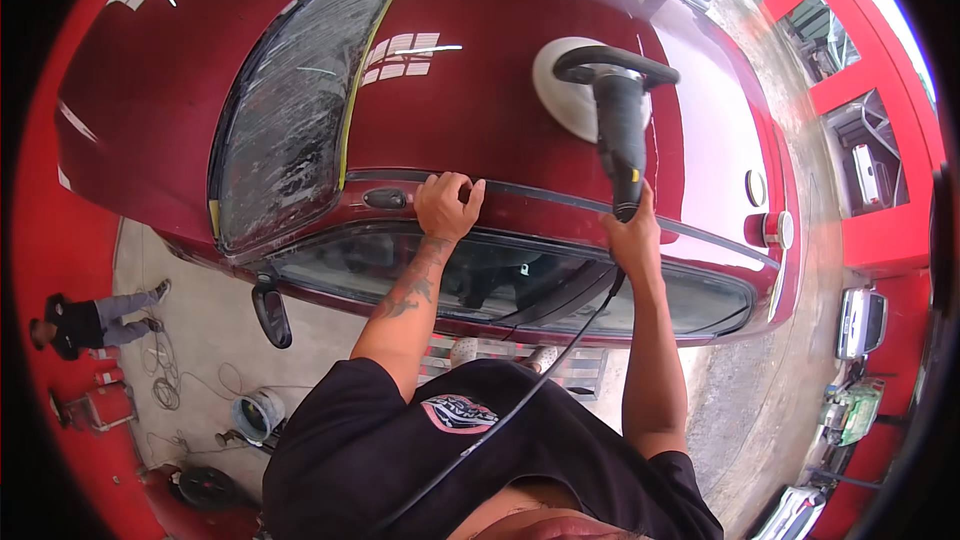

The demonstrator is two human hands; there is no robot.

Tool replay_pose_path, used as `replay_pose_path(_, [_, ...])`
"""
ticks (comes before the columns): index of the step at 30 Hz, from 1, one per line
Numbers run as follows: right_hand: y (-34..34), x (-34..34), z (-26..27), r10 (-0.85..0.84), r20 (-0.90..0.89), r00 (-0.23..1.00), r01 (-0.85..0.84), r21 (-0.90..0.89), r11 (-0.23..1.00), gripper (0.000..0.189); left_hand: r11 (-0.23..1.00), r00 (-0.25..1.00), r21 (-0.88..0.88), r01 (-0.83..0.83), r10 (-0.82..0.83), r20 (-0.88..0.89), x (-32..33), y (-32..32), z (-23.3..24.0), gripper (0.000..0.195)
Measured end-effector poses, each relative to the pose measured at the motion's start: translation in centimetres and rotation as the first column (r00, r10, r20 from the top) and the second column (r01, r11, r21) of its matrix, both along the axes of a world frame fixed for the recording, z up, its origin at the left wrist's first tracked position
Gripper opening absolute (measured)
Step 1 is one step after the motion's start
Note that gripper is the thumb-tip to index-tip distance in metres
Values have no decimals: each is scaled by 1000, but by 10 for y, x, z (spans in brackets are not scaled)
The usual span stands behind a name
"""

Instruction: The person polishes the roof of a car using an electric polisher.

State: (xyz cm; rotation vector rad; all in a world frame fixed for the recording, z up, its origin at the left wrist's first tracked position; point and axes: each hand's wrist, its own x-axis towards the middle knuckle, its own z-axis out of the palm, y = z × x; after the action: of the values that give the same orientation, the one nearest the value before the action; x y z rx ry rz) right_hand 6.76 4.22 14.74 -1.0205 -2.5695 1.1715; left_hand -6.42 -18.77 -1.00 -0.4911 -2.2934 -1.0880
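My right hand (pixel 636 234) is closed around the rear end of a black rotary polisher (pixel 621 120). The polisher's white pad (pixel 559 86) lies against the dark red car roof (pixel 495 112), and its black loop handle (pixel 615 60) has no hand on it. A black power cord (pixel 525 397) runs from the tool across my shirt. My left hand (pixel 450 202) rests on the roof's side edge, beside the black trim strip, with its fingers curled and no tool in it. Yellow-green masking tape (pixel 349 120) lines the roof's front edge along the white-smeared windshield (pixel 285 120).
Two round containers (pixel 780 231) stand near the car's rear. The side mirror (pixel 271 313) juts out at left. Below it are a bucket (pixel 257 414), coiled cables (pixel 166 390) and a person (pixel 94 322) by the red wall. A slatted platform (pixel 585 371) lies by my feet.
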Motion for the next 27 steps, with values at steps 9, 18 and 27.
replay_pose_path(9, [-15,-37,-21,146,24,989,-148,165,975,88,999,998,-40,-17,15,-60,0,4,-5,32])
replay_pose_path(18, [-77,-34,-34,505,1,863,-499,156,852,94,999,997,-39,16,-19,-74,-2,1,-9,28])
replay_pose_path(27, [-88,-47,-22,621,82,780,-626,150,766,88,997,998,-68,39,-41,-37,2,-2,-10,24])
